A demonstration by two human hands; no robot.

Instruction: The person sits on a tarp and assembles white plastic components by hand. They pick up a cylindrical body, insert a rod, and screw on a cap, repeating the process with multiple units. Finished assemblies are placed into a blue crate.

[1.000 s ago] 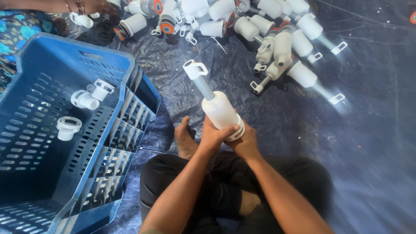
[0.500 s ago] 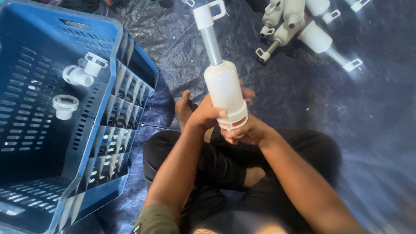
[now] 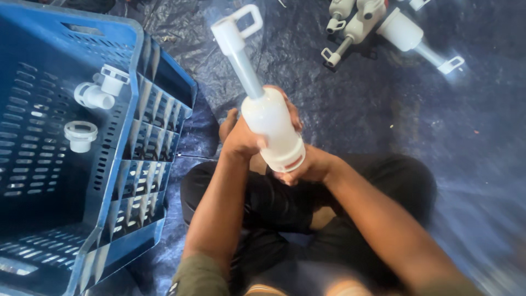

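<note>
Near the frame's centre, the left hand (image 3: 241,140) and right hand (image 3: 307,167) are both clamped around a white plastic pump (image 3: 271,129), handle pointing toward upper centre.

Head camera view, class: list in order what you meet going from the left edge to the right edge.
Blue crate with two white fittings inside → left hand → white pump cylinder held upright → right hand → loose white pumps on the dark sheet.
</note>
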